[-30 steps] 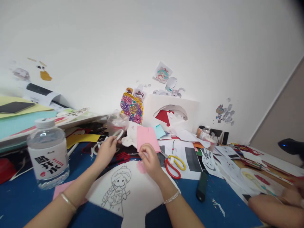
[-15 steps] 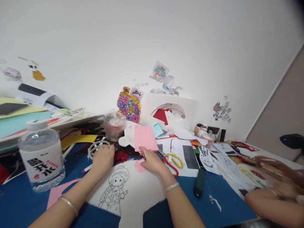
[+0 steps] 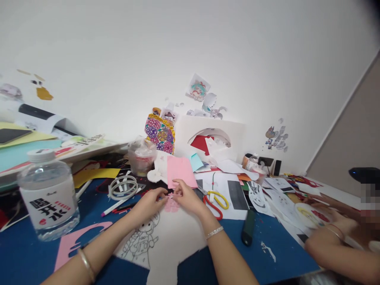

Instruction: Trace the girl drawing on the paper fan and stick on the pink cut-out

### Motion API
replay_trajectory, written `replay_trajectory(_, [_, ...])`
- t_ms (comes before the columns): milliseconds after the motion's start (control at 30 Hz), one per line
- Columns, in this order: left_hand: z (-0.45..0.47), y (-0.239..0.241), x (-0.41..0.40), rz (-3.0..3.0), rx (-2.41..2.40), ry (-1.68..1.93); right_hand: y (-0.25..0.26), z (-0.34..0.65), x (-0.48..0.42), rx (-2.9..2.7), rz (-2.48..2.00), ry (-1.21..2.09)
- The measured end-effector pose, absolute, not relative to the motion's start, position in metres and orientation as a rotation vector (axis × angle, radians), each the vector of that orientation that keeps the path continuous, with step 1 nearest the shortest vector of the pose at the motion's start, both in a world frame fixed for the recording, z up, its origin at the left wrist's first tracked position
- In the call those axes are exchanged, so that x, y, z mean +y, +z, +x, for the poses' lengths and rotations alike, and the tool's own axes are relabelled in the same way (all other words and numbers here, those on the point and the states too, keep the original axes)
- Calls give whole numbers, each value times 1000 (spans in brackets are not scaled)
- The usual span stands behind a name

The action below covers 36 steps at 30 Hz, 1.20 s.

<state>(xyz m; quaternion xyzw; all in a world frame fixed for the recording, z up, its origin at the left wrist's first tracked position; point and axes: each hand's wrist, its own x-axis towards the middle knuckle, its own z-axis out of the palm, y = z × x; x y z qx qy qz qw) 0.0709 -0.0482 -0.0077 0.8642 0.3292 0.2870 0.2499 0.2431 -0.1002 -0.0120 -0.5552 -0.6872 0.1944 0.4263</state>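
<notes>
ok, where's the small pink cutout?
Head view, below centre: the small pink cutout is at the upper edge of the white fan-shaped sheet, between the left hand and right hand.

A cut-out (image 3: 171,205) lay on the drawing sheet (image 3: 170,239), before the paper square (image 3: 181,172). A bottle (image 3: 49,200) stood at left; scissors (image 3: 219,194) lay on another sheet (image 3: 230,213) at right.

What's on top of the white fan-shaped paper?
A pink cutout, partly covered by the left hand and right hand, plus a drawn figure, partly hidden by the left arm.
</notes>
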Motion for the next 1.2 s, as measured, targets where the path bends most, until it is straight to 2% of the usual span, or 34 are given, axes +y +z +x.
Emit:
replay_trajectory(200, [77,-12,-49,2004,755,776,-7,238,-100,-1596,-1233,512])
replay_trajectory(467, [80,-11,-51,1527,681,765,3,240,-105,-1338,-1088,329])
replay_trajectory(833, [71,-1,-53,1317,558,835,5,229,-108,-1258,-1016,838])
replay_trajectory(1200, [70,-2,-53,1295,520,815,2,227,-104,-1128,-1084,860])
